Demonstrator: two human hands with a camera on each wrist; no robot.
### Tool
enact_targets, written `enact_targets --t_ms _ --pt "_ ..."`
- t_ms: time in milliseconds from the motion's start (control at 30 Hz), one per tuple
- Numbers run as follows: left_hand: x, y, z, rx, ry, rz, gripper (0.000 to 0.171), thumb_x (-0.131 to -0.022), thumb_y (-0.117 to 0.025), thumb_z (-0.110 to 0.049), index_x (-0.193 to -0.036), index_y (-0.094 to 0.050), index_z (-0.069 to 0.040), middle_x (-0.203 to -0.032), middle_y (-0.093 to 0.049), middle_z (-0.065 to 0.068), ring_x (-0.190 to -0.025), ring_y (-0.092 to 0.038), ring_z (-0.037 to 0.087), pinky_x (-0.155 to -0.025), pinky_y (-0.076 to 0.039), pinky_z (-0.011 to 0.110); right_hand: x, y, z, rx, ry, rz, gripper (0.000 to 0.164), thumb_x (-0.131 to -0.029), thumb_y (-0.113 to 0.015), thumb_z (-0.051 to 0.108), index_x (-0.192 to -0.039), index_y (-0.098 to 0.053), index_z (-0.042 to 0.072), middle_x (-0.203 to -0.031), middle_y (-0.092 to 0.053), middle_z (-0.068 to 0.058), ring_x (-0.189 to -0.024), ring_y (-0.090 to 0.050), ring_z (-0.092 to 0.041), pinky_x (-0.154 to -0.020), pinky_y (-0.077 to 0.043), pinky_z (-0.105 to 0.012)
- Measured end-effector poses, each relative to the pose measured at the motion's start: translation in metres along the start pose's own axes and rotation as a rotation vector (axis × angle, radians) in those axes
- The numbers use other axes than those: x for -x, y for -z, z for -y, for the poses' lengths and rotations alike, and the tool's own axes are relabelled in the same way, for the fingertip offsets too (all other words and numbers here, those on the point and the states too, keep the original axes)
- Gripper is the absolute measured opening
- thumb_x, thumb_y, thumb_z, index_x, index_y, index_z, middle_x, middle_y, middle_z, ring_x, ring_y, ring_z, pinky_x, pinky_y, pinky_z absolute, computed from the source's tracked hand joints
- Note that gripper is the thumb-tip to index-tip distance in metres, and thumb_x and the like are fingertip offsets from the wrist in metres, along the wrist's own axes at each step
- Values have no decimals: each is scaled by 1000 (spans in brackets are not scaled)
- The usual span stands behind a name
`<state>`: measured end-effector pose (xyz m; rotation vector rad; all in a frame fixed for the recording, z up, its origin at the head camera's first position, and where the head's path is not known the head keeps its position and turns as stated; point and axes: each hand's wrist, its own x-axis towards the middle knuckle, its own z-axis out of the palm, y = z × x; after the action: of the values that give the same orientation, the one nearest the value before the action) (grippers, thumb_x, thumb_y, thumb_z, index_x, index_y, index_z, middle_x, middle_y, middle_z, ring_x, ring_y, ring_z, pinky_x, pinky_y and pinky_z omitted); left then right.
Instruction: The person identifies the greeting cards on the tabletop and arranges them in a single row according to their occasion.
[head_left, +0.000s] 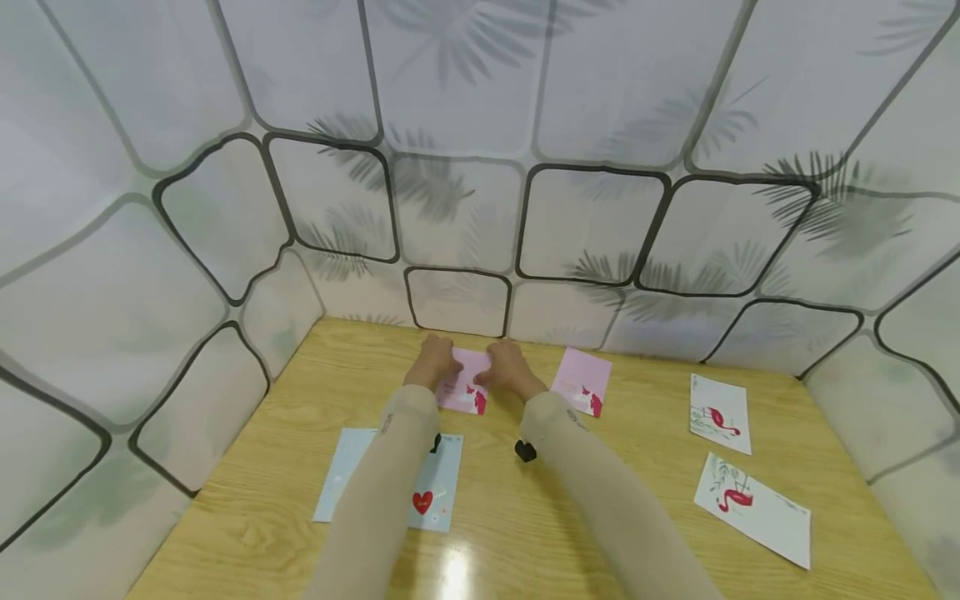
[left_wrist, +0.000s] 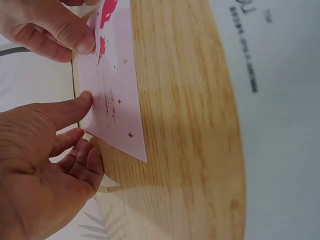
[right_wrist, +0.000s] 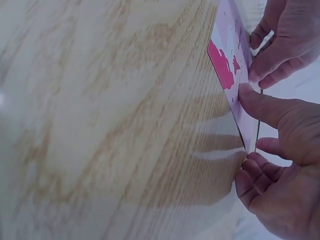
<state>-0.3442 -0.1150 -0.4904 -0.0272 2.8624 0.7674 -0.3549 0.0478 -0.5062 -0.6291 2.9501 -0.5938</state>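
Observation:
A pink card [head_left: 467, 379] with a dark pink unicorn-like figure is at the back of the table, between both hands. My left hand [head_left: 432, 362] pinches its left side, with the thumb on the printed face. On the opposite side, my right hand [head_left: 512, 368] pinches the card the same way. In the left wrist view, the card [left_wrist: 117, 107] is tilted slightly off the wood, and the left hand's [left_wrist: 42, 160] other fingers are loosely curled. The right wrist view has the right hand [right_wrist: 292, 165] at the card's [right_wrist: 240, 102] near edge.
Another pink card [head_left: 581, 379] lies to the right of the hands. Two white flamingo cards, one farther back [head_left: 720, 412] and one nearer [head_left: 757, 512], lie at the right. Light blue cards [head_left: 442, 467] sit partly beneath the left forearm. Patterned fabric walls [head_left: 465, 217] border the wooden table [head_left: 495, 517].

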Motion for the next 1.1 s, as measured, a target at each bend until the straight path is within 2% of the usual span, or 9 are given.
enact_targets --t_ms 167,400,533,633,767,867,1000,1100 --pt "0 1 -1 15 11 3 50 -94 -75 -13 -137 -58 5 -138 -47 27 -130 -46 39 -113 -40 50 0 0 -1 -1 9 18 49 -83 -88 26 -111 -67 -8 -109 -68 -20 -112 -57 -35 -104 -43 -46" --pt "-2 1 -1 -4 -3 10 53 -93 -76 -13 -139 -57 5 -138 -48 28 -131 -46 40 -113 -40 51 0 1 -2 -36 -8 33 60 -83 -88 26 -123 -62 -12 -121 -64 -25 -123 -51 -39 -112 -36 -47" --pt "-4 -1 2 44 -10 -2 55 -93 -76 -11 -142 -56 3 -140 -47 28 -132 -45 41 -113 -40 51 0 1 -2 -82 -44 47 70 -83 -88 27 -132 -58 -13 -131 -61 -27 -131 -45 -40 -116 -33 -46" --pt "-3 -3 4 120 -11 -25 56 -92 -76 -7 -141 -52 2 -140 -50 27 -132 -48 41 -112 -41 51 0 0 -2 -137 -75 36 71 -80 -90 25 -131 -59 -12 -130 -60 -26 -129 -46 -39 -114 -35 -45" --pt "1 -5 5 193 -20 -48 51 -91 -75 -1 -135 -48 0 -131 -58 23 -123 -57 37 -107 -47 47 2 -3 -1 -230 -105 8 67 -78 -93 20 -127 -58 -10 -125 -59 -23 -121 -51 -37 -108 -43 -44" --pt "2 -7 6 191 -42 -69 49 -91 -74 1 -131 -47 -2 -126 -60 21 -117 -60 36 -103 -49 46 5 -5 -2 -294 -114 -27 61 -80 -90 15 -125 -55 -8 -124 -58 -23 -115 -56 -36 -104 -47 -45" --pt "3 -7 5 159 -102 -126 46 -91 -74 1 -129 -48 -1 -124 -62 22 -115 -62 37 -102 -50 46 12 -6 -3 -401 -167 -127 43 -87 -81 6 -122 -58 -5 -124 -63 -23 -112 -61 -35 -99 -51 -45" --pt "4 -6 4 161 -155 -177 40 -94 -70 2 -128 -50 0 -121 -63 23 -111 -63 37 -98 -51 47 16 -4 -5 -500 -196 -218 29 -91 -73 1 -118 -64 -5 -115 -69 -21 -106 -64 -32 -91 -54 -44"
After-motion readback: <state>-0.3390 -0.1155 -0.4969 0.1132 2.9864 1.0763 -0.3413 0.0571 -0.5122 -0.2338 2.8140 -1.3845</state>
